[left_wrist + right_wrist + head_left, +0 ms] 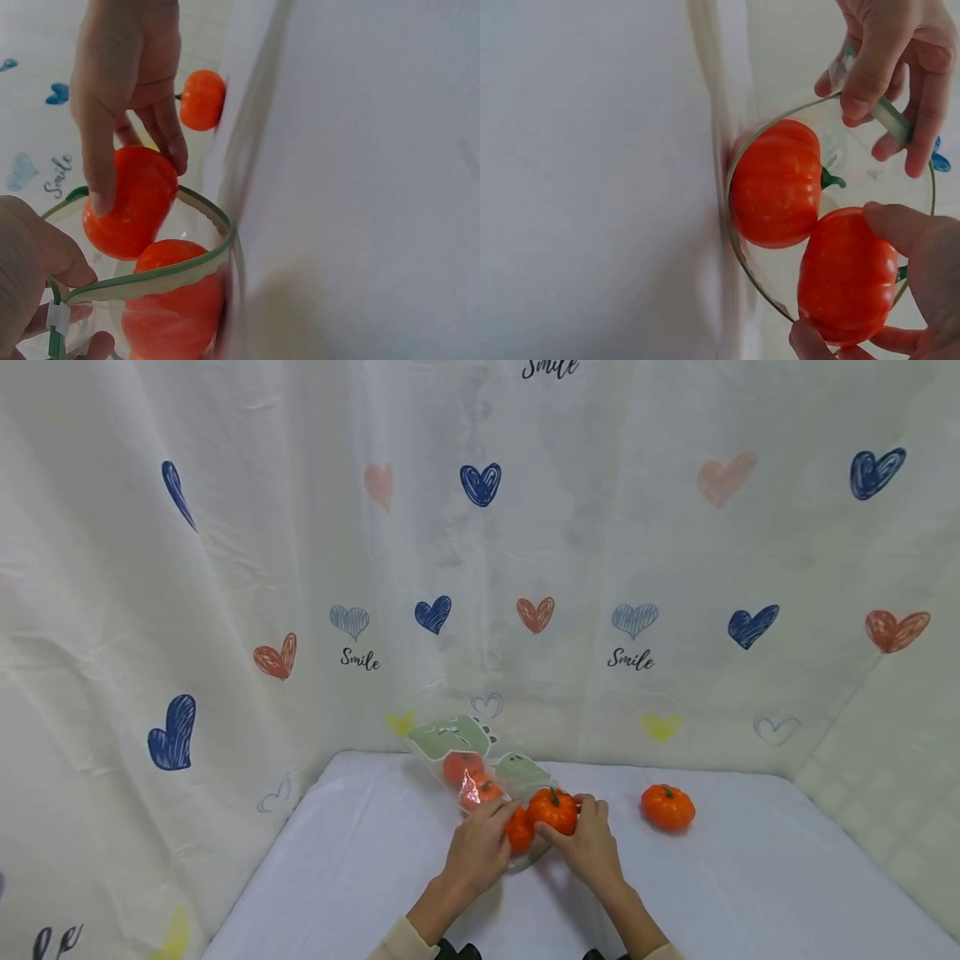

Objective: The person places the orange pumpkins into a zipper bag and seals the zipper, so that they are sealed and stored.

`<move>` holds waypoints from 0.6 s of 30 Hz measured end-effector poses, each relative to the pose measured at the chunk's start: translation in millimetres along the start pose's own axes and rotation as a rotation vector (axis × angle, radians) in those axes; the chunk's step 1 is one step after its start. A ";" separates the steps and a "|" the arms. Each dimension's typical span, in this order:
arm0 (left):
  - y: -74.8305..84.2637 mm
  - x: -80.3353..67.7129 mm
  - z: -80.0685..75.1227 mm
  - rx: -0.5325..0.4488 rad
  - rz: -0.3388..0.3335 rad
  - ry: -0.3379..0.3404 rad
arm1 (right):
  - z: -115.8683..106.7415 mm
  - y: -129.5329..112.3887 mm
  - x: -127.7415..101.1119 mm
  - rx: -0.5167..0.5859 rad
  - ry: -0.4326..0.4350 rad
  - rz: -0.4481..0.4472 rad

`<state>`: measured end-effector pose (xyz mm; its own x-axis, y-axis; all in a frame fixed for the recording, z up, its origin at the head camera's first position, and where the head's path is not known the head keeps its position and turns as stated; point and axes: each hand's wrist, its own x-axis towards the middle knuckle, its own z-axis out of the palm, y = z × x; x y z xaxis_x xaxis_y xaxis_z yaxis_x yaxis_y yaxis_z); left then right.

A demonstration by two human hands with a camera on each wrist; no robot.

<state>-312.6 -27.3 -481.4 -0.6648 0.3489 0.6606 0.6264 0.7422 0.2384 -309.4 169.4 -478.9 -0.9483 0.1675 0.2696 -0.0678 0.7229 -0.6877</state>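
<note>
Fingers [810, 343] of the right hand [596, 847] are grasping a glossy, ribbed orange-red pumpkin with a green stem [553, 811], holding it at the mouth of a clear plastic bag with pale green edging [142, 278]; how far in it is reaching, I cannot tell. The left hand [480, 847] is pinching the bag's rim, and a second ribbed orange-red pumpkin [776, 184] is sitting inside, just left of the held one. Only the left wrist view is clearly showing a small white slider [58, 317] on the edging. The head view alone is revealing another clear bag with a green cartoon face [450, 737], lying to the far left with two orange-red pumpkins [462, 767] inside, their outlines blurring under glare. A lone squat orange-red pumpkin [667, 808] is resting to the right on the white-covered table [735, 877]; the left wrist view is catching it too, while the right wrist view is leaving it out. In the head view, the left hand is partly covering the bagged pumpkin, and the frame is cutting off the beige sleeves [405, 941]. On the white heart-printed curtain [570, 543], black script is reading "Smile", the topmost one being clipped by the frame.
</note>
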 end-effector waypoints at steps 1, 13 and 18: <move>0.1 0.1 0.5 0.001 0.001 0.002 | 0.6 -0.6 -0.2 0.009 -0.001 0.002; 1.7 0.6 0.9 -0.007 -0.013 -0.013 | 3.6 2.0 8.3 -0.010 0.018 0.014; 2.4 -0.1 0.6 -0.022 -0.016 -0.012 | 4.8 1.4 10.8 -0.028 0.017 0.002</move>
<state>-311.3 -25.2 -481.3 -0.6798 0.3436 0.6480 0.6242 0.7349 0.2651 -321.2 169.0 -480.2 -0.9430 0.1800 0.2798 -0.0571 0.7410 -0.6690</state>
